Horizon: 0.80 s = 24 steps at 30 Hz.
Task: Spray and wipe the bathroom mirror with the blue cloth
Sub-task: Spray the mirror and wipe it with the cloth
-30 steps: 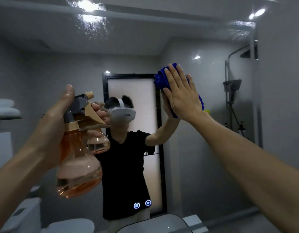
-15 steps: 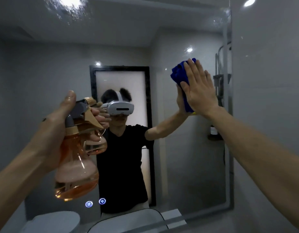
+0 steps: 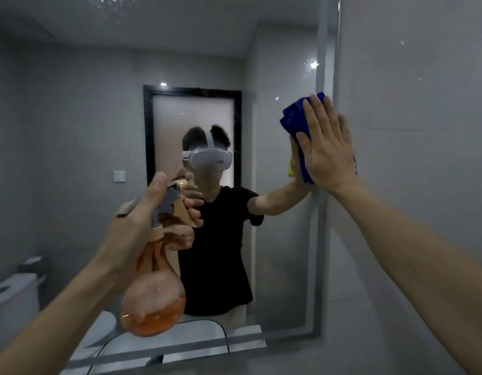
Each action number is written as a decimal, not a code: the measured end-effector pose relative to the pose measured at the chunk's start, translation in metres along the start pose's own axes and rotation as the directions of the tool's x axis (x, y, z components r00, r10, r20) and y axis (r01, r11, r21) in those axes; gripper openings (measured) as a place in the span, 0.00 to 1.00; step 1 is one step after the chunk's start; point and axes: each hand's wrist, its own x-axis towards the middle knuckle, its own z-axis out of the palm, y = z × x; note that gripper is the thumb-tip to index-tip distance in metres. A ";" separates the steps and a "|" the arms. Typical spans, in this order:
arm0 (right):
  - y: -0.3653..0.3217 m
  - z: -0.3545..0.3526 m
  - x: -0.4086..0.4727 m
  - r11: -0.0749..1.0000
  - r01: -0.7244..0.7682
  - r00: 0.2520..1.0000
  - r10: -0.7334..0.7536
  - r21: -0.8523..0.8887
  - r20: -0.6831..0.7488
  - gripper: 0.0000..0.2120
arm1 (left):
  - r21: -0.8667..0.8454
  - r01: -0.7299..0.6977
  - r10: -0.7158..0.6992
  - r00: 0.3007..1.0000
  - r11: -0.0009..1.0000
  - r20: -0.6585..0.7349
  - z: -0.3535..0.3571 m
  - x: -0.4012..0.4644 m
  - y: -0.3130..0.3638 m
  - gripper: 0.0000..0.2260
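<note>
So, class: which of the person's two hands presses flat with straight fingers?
The right hand, flat on the blue cloth; the left hand curls around the orange spray bottle.

The right hand (image 3: 327,147) hides most of the blue cloth (image 3: 295,117).

Over the last second the right hand (image 3: 327,147), flat on the blue cloth (image 3: 295,119), slides the cloth across the mirror (image 3: 85,117) toward 3 o'clock, from just beside the reflected door frame (image 3: 192,89) to the mirror's right edge, where the fingertips now overlap the frosted border strip. The camera view swings the same way, so the grey wall tiles (image 3: 424,104) fill the 3 o'clock side and the reflected shower fittings drop out of sight. The spray bottle (image 3: 153,290) in the left hand (image 3: 142,212) now sits nearer the frame's centre.
</note>
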 end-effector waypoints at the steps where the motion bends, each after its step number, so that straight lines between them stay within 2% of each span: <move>1: 0.007 0.001 -0.007 1.000 -0.008 1.000 0.008 0.005 -0.003 0.25 | 0.020 0.004 -0.004 1.000 1.000 0.008 0.005 -0.002 -0.007 0.24; 7: 0.017 0.009 -0.044 0.997 -0.064 0.997 0.066 0.041 -0.049 0.25 | 0.127 -0.004 -0.004 0.998 0.992 0.061 0.028 -0.013 -0.041 0.22; 10: 0.022 0.015 -0.055 0.996 -0.078 0.995 0.080 0.034 -0.064 0.25 | 0.108 0.019 -0.021 1.000 0.994 0.022 0.035 -0.013 -0.050 0.23; 14: 0.011 0.023 -0.061 0.985 -0.145 0.983 0.155 0.097 -0.100 0.24 | -0.028 0.094 -0.094 0.996 0.995 0.000 0.033 -0.012 -0.049 0.26; 16: -0.001 0.028 -0.057 0.962 -0.212 0.961 0.237 0.175 -0.142 0.24 | -0.004 0.087 -0.087 0.996 0.996 -0.024 0.025 -0.010 -0.042 0.28; 18: -0.016 0.027 -0.048 0.948 -0.261 0.945 0.289 0.181 -0.154 0.24 | 0.029 0.041 -0.039 0.997 0.999 -0.059 0.015 -0.008 -0.034 0.28; 20: -0.038 0.021 -0.036 0.966 -0.218 0.965 0.235 0.140 -0.117 0.24 | 0.022 0.001 0.001 0.997 1.000 -0.081 0.006 -0.005 -0.025 0.27; 24: -0.113 0.007 -0.035 0.971 0.108 0.994 -0.106 0.212 -0.023 0.27 | 0.038 -0.045 0.047 0.996 0.998 -0.080 -0.008 0.000 -0.013 0.26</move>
